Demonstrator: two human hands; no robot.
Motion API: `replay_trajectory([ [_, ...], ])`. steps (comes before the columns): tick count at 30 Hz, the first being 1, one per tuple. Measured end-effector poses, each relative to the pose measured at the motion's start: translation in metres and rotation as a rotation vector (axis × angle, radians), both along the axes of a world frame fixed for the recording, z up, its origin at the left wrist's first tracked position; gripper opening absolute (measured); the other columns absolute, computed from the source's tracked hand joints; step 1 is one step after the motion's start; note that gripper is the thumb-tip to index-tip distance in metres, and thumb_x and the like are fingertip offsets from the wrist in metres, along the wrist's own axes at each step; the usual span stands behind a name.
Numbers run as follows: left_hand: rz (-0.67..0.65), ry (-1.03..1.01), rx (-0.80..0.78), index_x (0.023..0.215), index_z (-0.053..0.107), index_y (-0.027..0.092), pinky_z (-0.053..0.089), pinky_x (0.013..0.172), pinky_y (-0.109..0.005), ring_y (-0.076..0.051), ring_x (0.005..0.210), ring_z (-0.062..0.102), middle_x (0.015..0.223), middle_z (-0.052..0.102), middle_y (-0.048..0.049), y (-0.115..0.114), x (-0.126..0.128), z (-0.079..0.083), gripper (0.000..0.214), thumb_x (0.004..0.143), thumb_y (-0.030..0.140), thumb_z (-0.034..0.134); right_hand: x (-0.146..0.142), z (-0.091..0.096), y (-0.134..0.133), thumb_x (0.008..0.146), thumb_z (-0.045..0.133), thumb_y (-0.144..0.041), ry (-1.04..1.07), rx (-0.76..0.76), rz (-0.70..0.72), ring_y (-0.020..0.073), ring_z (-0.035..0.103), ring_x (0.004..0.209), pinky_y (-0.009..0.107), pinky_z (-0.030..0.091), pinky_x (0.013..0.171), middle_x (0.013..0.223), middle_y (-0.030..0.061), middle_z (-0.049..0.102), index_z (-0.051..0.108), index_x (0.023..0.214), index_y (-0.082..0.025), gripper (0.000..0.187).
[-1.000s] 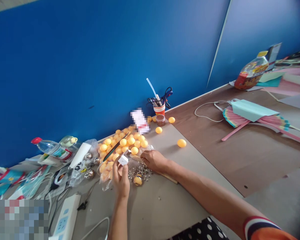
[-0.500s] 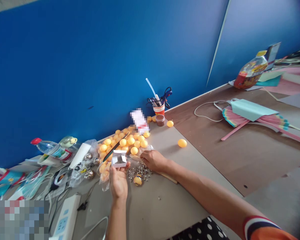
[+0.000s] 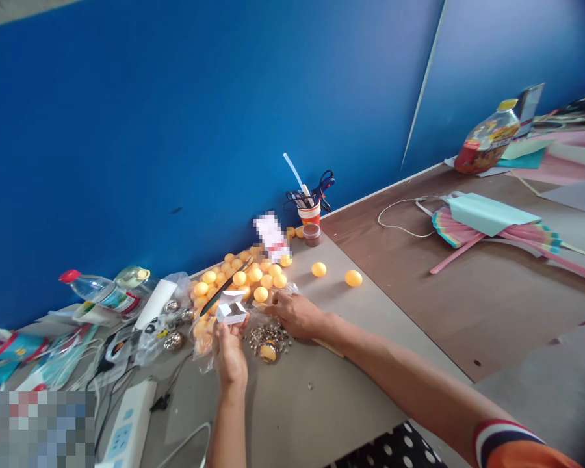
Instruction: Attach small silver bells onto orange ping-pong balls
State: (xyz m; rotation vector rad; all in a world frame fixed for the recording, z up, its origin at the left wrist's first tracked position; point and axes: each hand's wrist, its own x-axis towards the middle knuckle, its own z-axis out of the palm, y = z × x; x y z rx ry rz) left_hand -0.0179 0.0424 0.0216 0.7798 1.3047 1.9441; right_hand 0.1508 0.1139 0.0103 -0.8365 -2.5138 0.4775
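Note:
My left hand [image 3: 232, 357] grips a small white box [image 3: 232, 313] with its flap up, tilted above the table. My right hand [image 3: 295, 314] rests by the pile, fingers curled and pressed together; what is in them is too small or hidden to tell. Beneath it, a thin wooden strip [image 3: 332, 350] shows partly behind the wrist. Between my hands lies a heap of small shiny metal bits [image 3: 267, 335], with a ball partly covered in metal bits [image 3: 268, 351] at its near edge. Many orange balls [image 3: 239, 278] are piled behind, a dark pointed tool [image 3: 224, 290] across them.
Two loose orange balls, one far right [image 3: 353, 278], lie on the table. A cup of tools [image 3: 310, 212] and small round tub [image 3: 312, 234] stand by the blue wall. Bottles [image 3: 108, 294], cables and a power strip [image 3: 130, 419] crowd the left. A folded paper craft [image 3: 494, 214] lies right.
One loose orange ball has rolled nearer, toward my right hand. The white box has tipped slightly in my left hand. My right hand has shifted a little left.

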Motion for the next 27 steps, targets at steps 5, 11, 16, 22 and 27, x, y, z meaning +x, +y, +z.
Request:
replay_trajectory([
  [5,-0.003,-0.001,0.013,0.104,0.066,0.020,0.051,0.080,-0.036,-0.019,0.080,0.068,0.098,0.071,-0.0068,0.0007,0.0005,-0.0011,0.048,0.074,0.056,0.067,-0.0011,0.0033,-0.0016,0.082,0.055,-0.014,-0.107,0.007,0.030,0.0222,0.059,0.088,0.036,0.044,0.082,0.117,0.0133,0.057,0.063,0.120,-0.023,0.040],
  [11,0.010,0.008,-0.002,0.104,0.066,0.019,0.052,0.077,-0.034,-0.019,0.076,0.068,0.096,0.072,-0.0073,0.0000,0.0016,-0.0002,0.049,0.073,0.056,0.068,-0.0017,0.0025,-0.0014,0.086,0.051,-0.015,-0.066,-0.021,0.018,0.0187,0.058,0.085,0.034,0.043,0.082,0.111,0.0114,0.059,0.068,0.109,-0.020,0.029],
  [16,0.017,0.016,-0.028,0.103,0.067,0.018,0.052,0.077,-0.036,-0.020,0.076,0.069,0.093,0.072,-0.0077,0.0000,0.0008,-0.0006,0.052,0.072,0.060,0.067,-0.0018,-0.0012,0.0010,0.083,0.052,-0.010,0.028,-0.045,0.021,0.0171,0.058,0.084,0.032,0.043,0.082,0.107,0.0100,0.061,0.070,0.095,-0.018,0.023],
  [22,0.012,0.041,-0.021,0.102,0.066,0.020,0.052,0.079,-0.037,-0.021,0.077,0.068,0.091,0.072,-0.0069,-0.0009,0.0016,0.0009,0.048,0.075,0.059,0.064,-0.0013,-0.0021,0.0008,0.087,0.049,-0.011,0.124,-0.057,0.007,0.0167,0.058,0.084,0.029,0.045,0.080,0.108,0.0108,0.060,0.068,0.096,-0.015,0.021],
  [27,0.013,0.004,-0.023,0.101,0.067,0.019,0.052,0.078,-0.036,-0.020,0.076,0.068,0.086,0.072,-0.0058,-0.0009,0.0026,0.0021,0.050,0.071,0.059,0.068,-0.0013,-0.0031,-0.0011,0.085,0.051,-0.012,0.045,-0.023,0.025,0.0202,0.058,0.092,0.034,0.043,0.085,0.115,0.0123,0.057,0.068,0.107,-0.019,0.028],
])
